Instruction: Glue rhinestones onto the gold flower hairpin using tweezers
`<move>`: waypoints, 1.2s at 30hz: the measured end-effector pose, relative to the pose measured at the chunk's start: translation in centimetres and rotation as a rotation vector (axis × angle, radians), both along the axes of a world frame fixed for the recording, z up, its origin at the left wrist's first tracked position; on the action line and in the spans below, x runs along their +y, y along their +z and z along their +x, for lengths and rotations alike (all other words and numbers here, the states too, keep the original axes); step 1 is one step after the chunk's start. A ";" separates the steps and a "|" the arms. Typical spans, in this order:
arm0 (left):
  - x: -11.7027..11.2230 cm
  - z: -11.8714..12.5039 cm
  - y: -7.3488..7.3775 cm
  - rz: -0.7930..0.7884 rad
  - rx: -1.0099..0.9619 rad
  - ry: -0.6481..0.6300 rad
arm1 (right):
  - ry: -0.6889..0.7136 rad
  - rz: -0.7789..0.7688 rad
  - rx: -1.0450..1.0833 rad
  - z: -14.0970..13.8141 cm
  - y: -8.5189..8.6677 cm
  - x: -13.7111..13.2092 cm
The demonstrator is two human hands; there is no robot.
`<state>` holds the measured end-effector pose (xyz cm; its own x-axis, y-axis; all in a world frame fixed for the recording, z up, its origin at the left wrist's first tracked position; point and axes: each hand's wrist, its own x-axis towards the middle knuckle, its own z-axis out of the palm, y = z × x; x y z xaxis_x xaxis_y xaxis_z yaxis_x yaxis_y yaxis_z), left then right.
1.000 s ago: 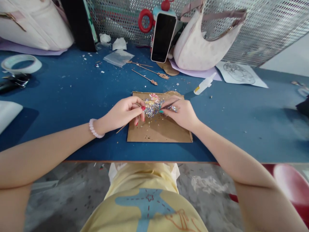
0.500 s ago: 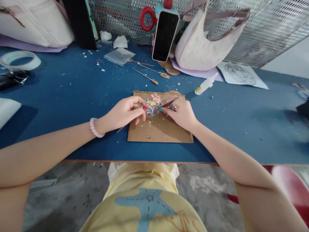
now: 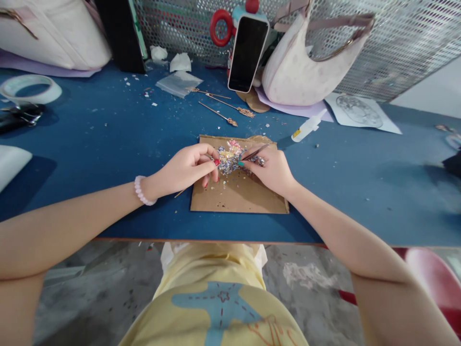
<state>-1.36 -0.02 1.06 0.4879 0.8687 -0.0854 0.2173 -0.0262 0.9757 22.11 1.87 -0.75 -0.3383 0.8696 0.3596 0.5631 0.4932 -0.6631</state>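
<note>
On a brown cardboard sheet (image 3: 252,198) lies a heap of small shiny beads or rhinestones (image 3: 230,156), in blue, yellow, pink and silver. At its left edge, my left hand (image 3: 196,166) pinches with thumb and forefinger. A thin gold hair stick (image 3: 179,193) pokes out below this hand, in line with the pinch; the hand hides its other end. From the right, my right hand (image 3: 272,168) is closed on dark tweezers (image 3: 257,151), slanting up and back. The tips sit among the beads, and what they grip is too small to tell.
Several gold hair sticks (image 3: 219,114) lie behind the cardboard, near a clear plastic bag (image 3: 179,84). A glue bottle (image 3: 308,127) lies to the right. A phone (image 3: 248,53) leans at the back beside a white handbag (image 3: 306,62). A tape roll (image 3: 30,90) is far left.
Both hands hold nearly the same pose over the beads. The whole view has shifted very slightly; nothing else visibly moves.
</note>
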 end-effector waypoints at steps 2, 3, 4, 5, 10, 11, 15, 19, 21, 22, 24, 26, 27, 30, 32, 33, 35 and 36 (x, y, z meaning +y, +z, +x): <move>0.0 0.0 0.0 0.001 -0.002 0.001 | -0.002 0.000 0.014 0.1 0.1 -0.1; 0.0 0.0 0.0 0.002 -0.001 0.001 | -0.004 -0.001 0.021 0.1 0.1 -0.1; -0.1 0.0 0.0 0.002 0.001 0.002 | -0.002 -0.002 0.031 0.2 0.2 -0.1; -0.1 0.0 0.0 0.005 0.003 0.005 | 0.006 0.001 0.044 0.4 0.3 -0.2; -0.5 -0.1 -0.1 0.059 0.083 0.004 | 0.117 0.066 0.163 0.8 0.8 -0.9; -0.6 -0.1 -0.1 0.076 0.107 -0.003 | 0.131 0.080 0.194 0.8 0.9 -1.1; -1.4 0.1 0.1 0.122 0.179 -0.038 | 0.145 0.131 0.276 0.1 1.2 -1.9; -2.0 0.4 0.4 0.129 0.206 -0.065 | 0.142 0.192 0.233 -0.5 1.5 -2.6; -2.2 0.5 0.6 0.119 0.204 -0.072 | 0.145 0.213 0.214 -0.6 1.6 -2.8; -2.2 0.5 0.7 0.114 0.201 -0.073 | 0.153 0.221 0.206 -0.6 1.6 -2.9; -2.3 0.6 0.7 0.109 0.198 -0.072 | 0.168 0.239 0.191 -0.6 1.7 -2.9; -2.3 0.6 0.8 0.109 0.195 -0.073 | 0.182 0.255 0.180 -0.6 1.7 -2.9; -2.3 0.6 0.8 0.109 0.195 -0.073 | 0.183 0.260 0.177 -0.6 1.7 -2.9; -2.4 0.6 0.8 0.108 0.200 -0.075 | 0.176 0.263 0.174 -0.6 1.7 -2.8; -2.4 0.5 0.8 0.109 0.203 -0.075 | 0.168 0.257 0.163 -0.6 1.7 -2.8; -2.4 0.5 0.8 0.109 0.204 -0.075 | 0.164 0.251 0.157 -0.6 1.7 -2.9; -2.4 0.5 0.8 0.111 0.206 -0.077 | 0.153 0.234 0.147 -0.6 1.8 -2.9; -2.4 0.5 0.8 0.112 0.206 -0.076 | 0.148 0.226 0.143 -0.7 1.8 -2.9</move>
